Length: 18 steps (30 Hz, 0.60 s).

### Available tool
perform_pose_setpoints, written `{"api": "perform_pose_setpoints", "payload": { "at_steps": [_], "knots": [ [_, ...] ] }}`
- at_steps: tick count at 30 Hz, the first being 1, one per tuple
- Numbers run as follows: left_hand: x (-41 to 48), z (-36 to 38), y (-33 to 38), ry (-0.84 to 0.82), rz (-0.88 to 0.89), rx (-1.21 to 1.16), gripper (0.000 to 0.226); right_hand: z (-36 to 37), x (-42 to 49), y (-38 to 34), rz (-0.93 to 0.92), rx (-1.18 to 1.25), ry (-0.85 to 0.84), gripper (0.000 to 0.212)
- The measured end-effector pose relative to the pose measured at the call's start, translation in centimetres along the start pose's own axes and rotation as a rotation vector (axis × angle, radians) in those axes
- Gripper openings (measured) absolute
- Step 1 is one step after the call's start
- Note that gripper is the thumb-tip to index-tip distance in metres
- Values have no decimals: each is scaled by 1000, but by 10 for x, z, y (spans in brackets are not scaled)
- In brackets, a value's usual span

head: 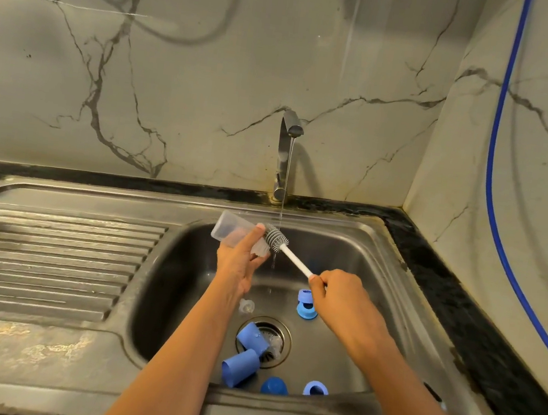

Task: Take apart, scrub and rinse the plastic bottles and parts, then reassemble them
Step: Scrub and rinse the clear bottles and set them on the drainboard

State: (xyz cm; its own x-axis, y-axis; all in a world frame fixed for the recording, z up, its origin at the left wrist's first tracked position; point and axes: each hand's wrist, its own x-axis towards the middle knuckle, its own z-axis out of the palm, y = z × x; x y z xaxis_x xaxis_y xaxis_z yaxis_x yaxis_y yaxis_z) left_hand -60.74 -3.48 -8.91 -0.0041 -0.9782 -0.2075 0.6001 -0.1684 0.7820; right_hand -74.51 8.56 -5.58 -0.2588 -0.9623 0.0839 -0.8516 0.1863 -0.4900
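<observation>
Steel sink [380, 255] in dark table [431, 268], marble walls [212, 79] behind and right; left grip [238, 261] holds clear bottle [228, 231], right grip [341, 295] clasps brush [291, 255].

bottle [231, 231]: clear, uncapped, tilted, mouth right.
brush [277, 238]: grey bristle head at bottle mouth.
blue caps [251, 337]: two, on sides by drain [286, 338].
blue rings [305, 309]: two, well apart.

No text, label, brand, number or sign can be read on anything in view.
</observation>
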Motion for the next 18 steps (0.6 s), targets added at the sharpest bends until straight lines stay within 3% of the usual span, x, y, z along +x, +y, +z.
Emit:
{"api": "perform_pose_setpoints", "payload": {
  "at_steps": [3, 8, 13, 18],
  "knots": [
    [-3, 3, 1, -85, -12, 7, 54, -4, -1, 1, 9, 15, 37, 37],
    [0, 1, 0, 39, 50, -11, 60, -3, -5, -1, 1, -13, -11, 36],
    [-6, 6, 1, -149, 15, 94, 60, -6, 0, 2, 64, -14, 53, 38],
    [0, 0, 2, 43, 48, 27, 63, -6, -2, 1, 36, -33, -31, 35]
  ]
}}
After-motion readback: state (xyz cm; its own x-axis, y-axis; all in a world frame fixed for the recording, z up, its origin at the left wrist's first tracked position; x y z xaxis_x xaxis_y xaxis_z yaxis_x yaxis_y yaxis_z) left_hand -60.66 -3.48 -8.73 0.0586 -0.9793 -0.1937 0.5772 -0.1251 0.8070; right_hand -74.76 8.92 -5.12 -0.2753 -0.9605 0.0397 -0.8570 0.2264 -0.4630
